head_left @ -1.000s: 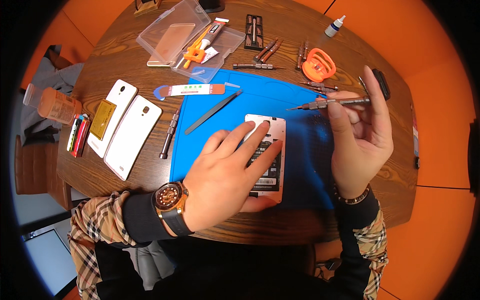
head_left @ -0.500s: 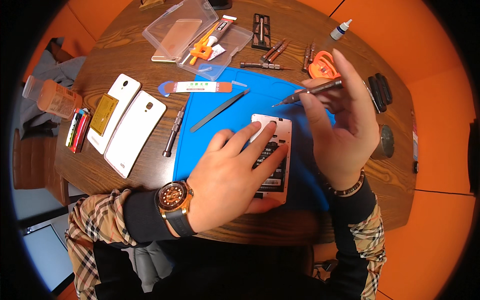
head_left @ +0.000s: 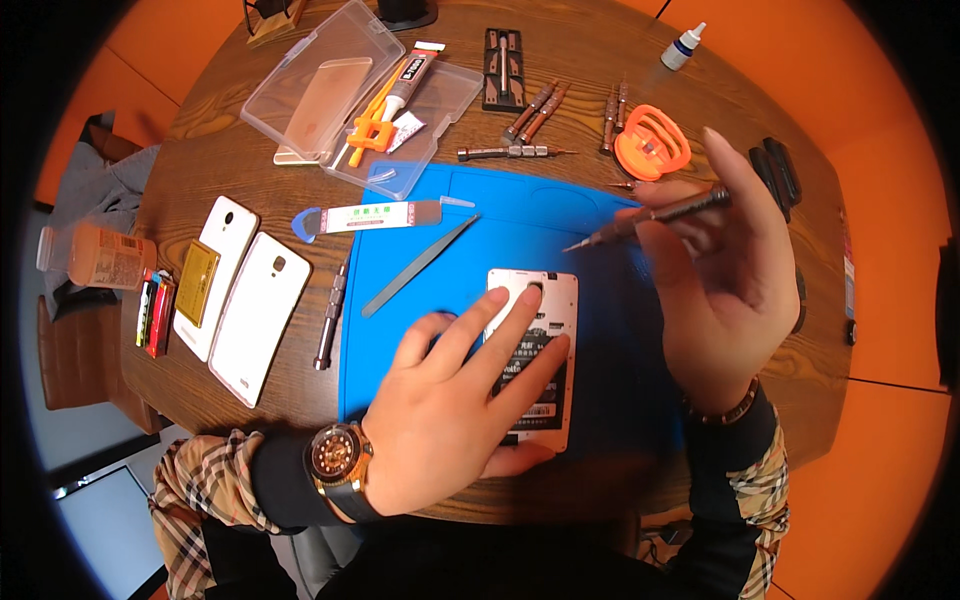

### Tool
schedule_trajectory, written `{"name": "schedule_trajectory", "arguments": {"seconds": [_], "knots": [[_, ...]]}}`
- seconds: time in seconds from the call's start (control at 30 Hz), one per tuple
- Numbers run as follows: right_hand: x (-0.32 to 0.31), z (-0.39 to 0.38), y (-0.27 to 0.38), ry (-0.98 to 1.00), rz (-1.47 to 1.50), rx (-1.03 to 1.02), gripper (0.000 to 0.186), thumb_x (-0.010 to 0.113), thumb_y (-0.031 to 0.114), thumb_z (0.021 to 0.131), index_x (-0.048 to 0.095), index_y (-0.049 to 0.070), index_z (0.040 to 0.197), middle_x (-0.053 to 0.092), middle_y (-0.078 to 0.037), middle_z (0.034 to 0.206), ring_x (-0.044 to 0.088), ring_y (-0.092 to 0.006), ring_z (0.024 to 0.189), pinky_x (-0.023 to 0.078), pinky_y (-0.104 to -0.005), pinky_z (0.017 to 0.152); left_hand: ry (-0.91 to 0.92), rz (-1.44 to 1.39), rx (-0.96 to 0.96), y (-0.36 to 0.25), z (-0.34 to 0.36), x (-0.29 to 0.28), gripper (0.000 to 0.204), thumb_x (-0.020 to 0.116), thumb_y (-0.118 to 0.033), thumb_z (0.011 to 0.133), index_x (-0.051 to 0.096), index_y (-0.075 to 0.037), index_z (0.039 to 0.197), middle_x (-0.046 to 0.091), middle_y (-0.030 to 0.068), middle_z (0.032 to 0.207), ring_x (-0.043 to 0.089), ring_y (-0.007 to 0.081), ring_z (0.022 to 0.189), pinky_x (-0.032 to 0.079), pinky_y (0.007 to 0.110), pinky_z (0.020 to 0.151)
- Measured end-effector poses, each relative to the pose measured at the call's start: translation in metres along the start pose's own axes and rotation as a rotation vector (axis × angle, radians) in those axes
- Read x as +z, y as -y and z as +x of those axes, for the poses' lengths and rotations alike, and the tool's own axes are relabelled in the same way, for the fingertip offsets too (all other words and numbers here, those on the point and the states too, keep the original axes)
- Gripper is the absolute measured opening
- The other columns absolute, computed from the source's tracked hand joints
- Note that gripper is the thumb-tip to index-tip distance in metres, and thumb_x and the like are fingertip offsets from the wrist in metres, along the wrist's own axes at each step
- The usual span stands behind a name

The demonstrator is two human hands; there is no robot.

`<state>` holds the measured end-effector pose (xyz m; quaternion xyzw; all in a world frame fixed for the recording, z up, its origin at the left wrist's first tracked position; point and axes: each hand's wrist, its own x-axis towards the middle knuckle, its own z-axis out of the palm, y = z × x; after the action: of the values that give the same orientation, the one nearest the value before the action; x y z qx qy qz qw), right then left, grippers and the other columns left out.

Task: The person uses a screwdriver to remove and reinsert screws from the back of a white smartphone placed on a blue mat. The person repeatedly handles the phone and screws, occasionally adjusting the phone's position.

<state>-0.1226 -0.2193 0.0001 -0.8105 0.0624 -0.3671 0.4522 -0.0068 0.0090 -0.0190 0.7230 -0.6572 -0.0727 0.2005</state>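
Note:
A white phone (head_left: 560,300) with its back cover off lies on the blue mat (head_left: 620,330), its black battery (head_left: 547,378) partly showing. Across it rests my left hand (head_left: 440,410), fingers spread flat on the upper part and thumb at the lower edge. The hand covers much of the phone's left side. My right hand (head_left: 735,290) is raised to the right of the phone, pinching a dark brown precision screwdriver (head_left: 690,207) with the index finger lifted. The screwdriver's tip points left, above the mat just beyond the phone's top edge, not touching the phone.
Grey tweezers (head_left: 420,265), a pry-tool strip (head_left: 365,217) and another screwdriver (head_left: 331,318) lie to the left. Two white phone pieces (head_left: 262,320) are farther left. Beyond the mat are a clear plastic box (head_left: 440,110), several screwdrivers, an orange suction cup (head_left: 650,145) and a small bottle (head_left: 683,47).
The whole view has shifted, so the table sits lower. My right hand and the screwdriver have moved slightly right relative to the phone. My left hand stays on the phone.

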Motion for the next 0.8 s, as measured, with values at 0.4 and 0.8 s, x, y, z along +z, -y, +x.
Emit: {"name": "schedule_trajectory", "arguments": {"seconds": [0.4,0.8], "knots": [[0.005,0.008,0.006,0.219,-0.098,-0.016,0.073,0.075,-0.011,0.102,0.040,-0.008,0.167,0.075,-0.027,0.126,0.080,-0.0323,0.111,0.066,-0.0438,0.099,0.050,-0.002,-0.012,0.000,0.003,-0.004,0.076,0.086,-0.057,0.081,0.076,-0.016,0.144,0.056,0.0209,0.169,0.057,0.0383,0.145,0.046,0.050,0.107],[0.029,0.019,0.004,0.335,-0.205,-0.120,0.065,0.077,-0.014,0.098,0.052,-0.014,0.158,0.077,-0.025,0.121,0.079,-0.0269,0.109,0.066,-0.0382,0.095,-0.015,-0.028,-0.058,-0.002,-0.001,0.000,0.073,0.091,-0.051,0.069,0.082,-0.020,0.134,0.066,0.0120,0.157,0.055,0.0355,0.149,0.047,0.050,0.105]]}}
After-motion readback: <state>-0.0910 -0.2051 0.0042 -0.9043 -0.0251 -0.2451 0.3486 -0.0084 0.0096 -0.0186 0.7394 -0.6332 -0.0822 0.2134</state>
